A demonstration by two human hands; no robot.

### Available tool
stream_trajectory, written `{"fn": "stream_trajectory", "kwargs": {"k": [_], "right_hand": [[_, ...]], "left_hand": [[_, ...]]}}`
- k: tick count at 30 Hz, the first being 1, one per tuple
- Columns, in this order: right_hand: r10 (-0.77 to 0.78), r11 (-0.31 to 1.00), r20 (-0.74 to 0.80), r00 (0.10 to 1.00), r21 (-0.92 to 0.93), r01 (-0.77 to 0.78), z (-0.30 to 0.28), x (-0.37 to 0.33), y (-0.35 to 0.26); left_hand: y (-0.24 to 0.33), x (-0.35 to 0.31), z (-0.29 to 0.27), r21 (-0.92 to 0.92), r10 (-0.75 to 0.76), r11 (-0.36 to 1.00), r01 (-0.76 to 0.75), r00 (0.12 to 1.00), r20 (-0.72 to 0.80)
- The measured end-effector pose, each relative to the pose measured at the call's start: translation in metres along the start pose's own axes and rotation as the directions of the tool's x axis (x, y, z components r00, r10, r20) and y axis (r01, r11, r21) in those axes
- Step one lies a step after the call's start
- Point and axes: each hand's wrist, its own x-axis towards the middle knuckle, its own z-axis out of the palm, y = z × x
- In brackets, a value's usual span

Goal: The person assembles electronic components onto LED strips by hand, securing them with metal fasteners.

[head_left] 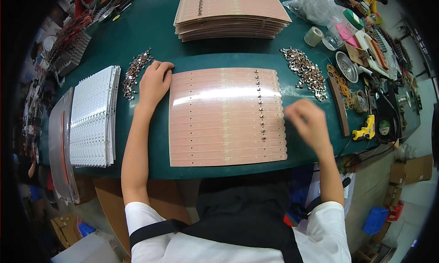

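Note:
A pinkish-tan sheet (210, 121), scored into horizontal strips, lies flat in front of me. Small metal clips (261, 109) run in a column down its right part, from the top edge to near the lower strips; small holes dot its left side. My left hand (155, 83) rests at the sheet's upper left corner with curled fingers; whatever they hold is hidden. Just off the right edge, my right hand (308, 121) is slightly blurred, its fingers drawn together in a pinch. I cannot make out anything between them.
Loose metal clips lie in a left pile (136, 71) and a right pile (305, 71). Behind stands a stack of similar sheets (231, 27); white perforated panels (93, 116) lie left. At right are a dark bar (338, 106), a metal bowl (346, 66) and a yellow glue gun (364, 129).

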Motion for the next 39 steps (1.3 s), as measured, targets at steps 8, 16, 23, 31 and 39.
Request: {"fn": "stream_trajectory", "kwargs": {"k": [8,16,23,31,39], "right_hand": [[0.148,0.947,-0.206,0.967,-0.251,-0.199,-0.001,0.023,0.094],[0.395,0.808,0.079,0.915,0.443,-0.388,0.008,-0.010,0.008],[0.150,0.949,0.140,0.979,0.256,-0.182,0.017,-0.045,-0.037],[0.036,0.994,0.042,0.998,0.106,-0.040,0.025,-0.050,-0.049],[0.114,0.983,0.075,0.991,0.135,-0.123,0.023,-0.050,-0.055]], "left_hand": [[0.010,0.007,0.003,-0.031,0.010,0.999,-0.010,1.000,0.001],[0.005,0.004,-0.001,-0.026,-0.014,1.000,0.015,1.000,0.009],[-0.001,0.003,0.002,0.007,0.058,0.998,-0.058,0.998,-0.008],[-0.001,0.003,0.000,0.014,0.057,0.998,-0.057,0.998,-0.006],[0.003,0.003,-0.002,-0.007,0.011,1.000,-0.011,1.000,0.014]]}}
